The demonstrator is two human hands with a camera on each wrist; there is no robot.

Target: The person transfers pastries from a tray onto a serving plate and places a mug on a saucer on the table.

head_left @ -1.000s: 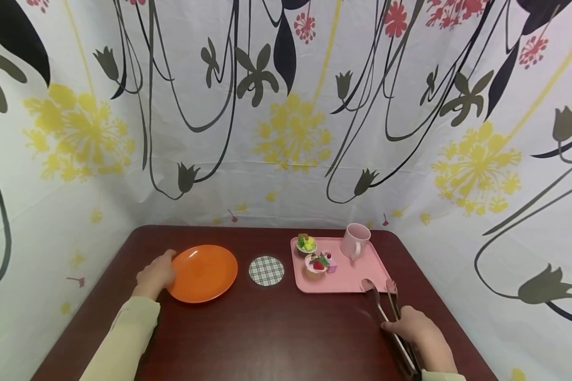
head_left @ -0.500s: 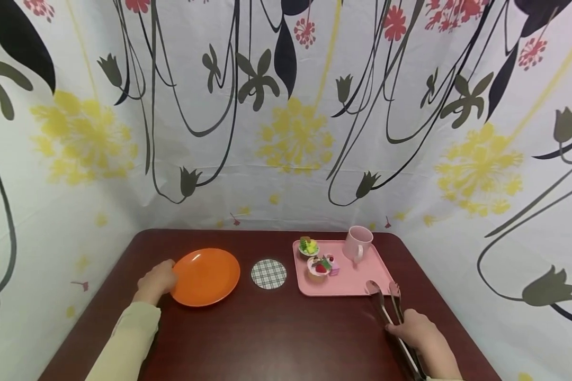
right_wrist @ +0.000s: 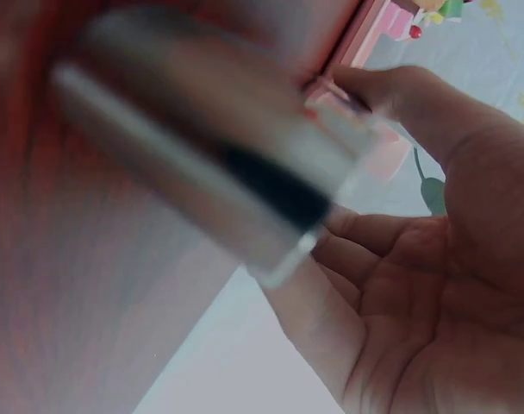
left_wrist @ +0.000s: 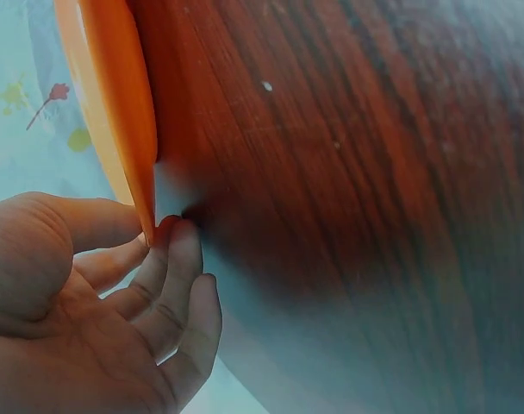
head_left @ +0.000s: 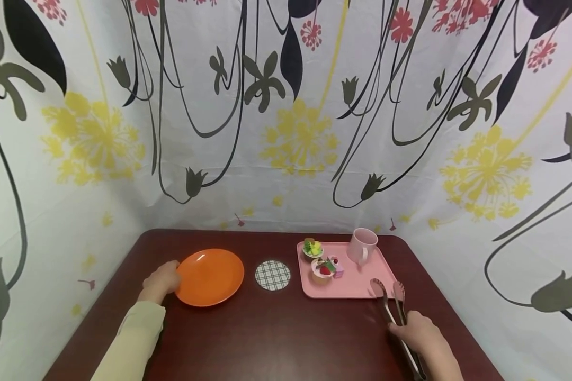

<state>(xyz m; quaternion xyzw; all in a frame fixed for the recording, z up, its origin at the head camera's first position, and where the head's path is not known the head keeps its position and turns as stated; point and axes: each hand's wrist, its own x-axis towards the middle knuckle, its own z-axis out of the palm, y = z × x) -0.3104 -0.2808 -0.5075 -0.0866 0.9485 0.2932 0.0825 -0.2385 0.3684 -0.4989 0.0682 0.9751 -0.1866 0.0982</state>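
Note:
My left hand [head_left: 162,281] pinches the left rim of an orange plate [head_left: 209,278] at the table's left. In the left wrist view the thumb lies on the upper face of the plate [left_wrist: 115,103] and fingertips are beneath its edge. At the right, my right hand [head_left: 425,338] holds metal tongs [head_left: 392,312] around the middle, their tips apart near the front edge of a pink tray [head_left: 357,288]. The handle end of the tongs [right_wrist: 202,138] is blurred in the right wrist view. The tray bears a pink mug [head_left: 362,247] and several small toy cakes [head_left: 323,271].
A round checked coaster [head_left: 273,275] lies between plate and tray. The dark brown tabletop [head_left: 276,338] stretches toward me. Flower-printed cloth [head_left: 267,201] hangs behind the table and along both sides.
The whole head view has shifted slightly, with things sitting a little farther right and lower. Both hands keep their holds, and the tongs' tips look slightly closer together.

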